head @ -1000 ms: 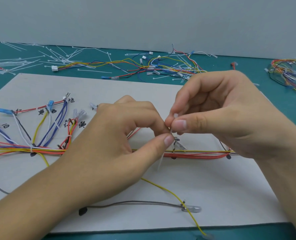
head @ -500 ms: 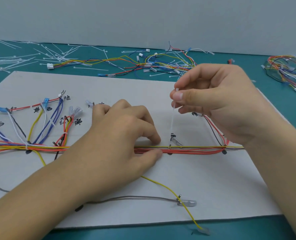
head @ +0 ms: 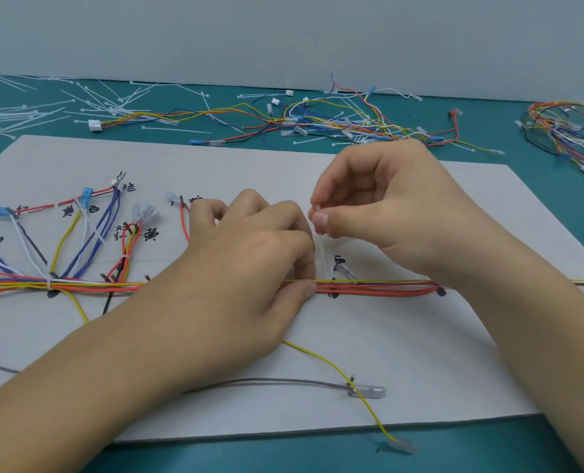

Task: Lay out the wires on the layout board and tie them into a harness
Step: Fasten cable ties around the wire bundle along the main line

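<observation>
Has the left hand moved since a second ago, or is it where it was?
Yes. The left hand has dropped from up at the cable tie down onto the wire bundle, pinching it just left of the tie.

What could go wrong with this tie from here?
1. The right hand pinches the tail of the thin white plastic cable tie; tightening could trap the clear-sleeved terminal lying beside its loop.
2. The left hand holds the orange, red and yellow wire bundle on one side only; an upward pull may lift it off the marks on the grey layout board.
3. The loose yellow wire trails off the board's front edge and could snag.
</observation>
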`<state>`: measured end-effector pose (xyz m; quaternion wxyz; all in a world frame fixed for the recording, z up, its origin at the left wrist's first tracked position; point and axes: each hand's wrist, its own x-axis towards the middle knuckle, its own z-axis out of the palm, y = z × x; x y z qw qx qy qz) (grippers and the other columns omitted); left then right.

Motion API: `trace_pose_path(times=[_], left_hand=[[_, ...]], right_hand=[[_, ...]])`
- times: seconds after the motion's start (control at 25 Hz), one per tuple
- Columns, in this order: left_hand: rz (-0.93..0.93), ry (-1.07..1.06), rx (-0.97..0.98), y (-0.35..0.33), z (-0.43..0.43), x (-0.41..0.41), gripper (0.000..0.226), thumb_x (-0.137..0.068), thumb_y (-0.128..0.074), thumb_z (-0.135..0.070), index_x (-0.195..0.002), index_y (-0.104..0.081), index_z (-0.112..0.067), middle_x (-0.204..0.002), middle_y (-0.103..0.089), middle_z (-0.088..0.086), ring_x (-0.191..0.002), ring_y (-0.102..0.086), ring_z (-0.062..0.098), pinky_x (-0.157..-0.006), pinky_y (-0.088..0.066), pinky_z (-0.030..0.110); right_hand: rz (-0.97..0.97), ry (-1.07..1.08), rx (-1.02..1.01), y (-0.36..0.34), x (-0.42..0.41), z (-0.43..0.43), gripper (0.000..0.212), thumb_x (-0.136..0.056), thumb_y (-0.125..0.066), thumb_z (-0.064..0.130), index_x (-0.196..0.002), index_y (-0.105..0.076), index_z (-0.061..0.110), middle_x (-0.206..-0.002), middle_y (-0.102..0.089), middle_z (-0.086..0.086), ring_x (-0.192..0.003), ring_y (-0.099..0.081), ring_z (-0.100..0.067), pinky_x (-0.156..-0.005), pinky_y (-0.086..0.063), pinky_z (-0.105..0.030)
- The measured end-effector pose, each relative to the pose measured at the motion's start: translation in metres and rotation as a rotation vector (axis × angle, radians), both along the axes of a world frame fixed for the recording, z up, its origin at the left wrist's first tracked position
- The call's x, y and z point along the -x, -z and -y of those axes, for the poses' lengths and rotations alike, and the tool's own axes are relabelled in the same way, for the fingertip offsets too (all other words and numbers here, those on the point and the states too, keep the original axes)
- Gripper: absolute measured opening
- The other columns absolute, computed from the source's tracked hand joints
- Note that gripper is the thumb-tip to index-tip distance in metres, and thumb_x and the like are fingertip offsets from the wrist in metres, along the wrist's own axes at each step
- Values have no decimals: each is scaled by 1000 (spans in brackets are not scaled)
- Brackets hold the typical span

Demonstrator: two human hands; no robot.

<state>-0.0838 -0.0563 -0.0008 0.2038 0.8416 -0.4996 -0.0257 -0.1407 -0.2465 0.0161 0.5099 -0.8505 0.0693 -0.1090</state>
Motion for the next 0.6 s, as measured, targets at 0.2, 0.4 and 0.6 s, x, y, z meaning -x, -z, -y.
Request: trace_pose_path(times=[0.2,0.4,0.6], left_hand=[[28,-35,69,-2,-2,2,14,-78,-64,-48,-89,-64,-40,-108,-57,-21,-107,-45,14,-87,-23,39],[180,-105,204,-3,-4,11,19,-72,-83,-35,-84,-71,-40,-110,-58,-13,-108,-47,20,-85,-13,32],[162,-43,380,-8,-2,19,15,-75,-78,-29,-86,-71,-35,-95,-48,-11,-84,-47,12,-80,-26,35]], right_hand=[[-23,-55,49,1,0,0,15,-82,-77,-9,-84,-71,5,-74,-74,-11,-67,-71,-19,-72,-61,-42],[26,-42,6,-4,3,3,8,-84,-79,2,-81,-71,5,-71,-74,-13,-61,-69,-18,-67,-59,-40],[-50,-53,59,-2,2,6,9,-84,-77,-5,-82,-71,3,-71,-74,-15,-64,-73,-22,-69,-61,-47]])
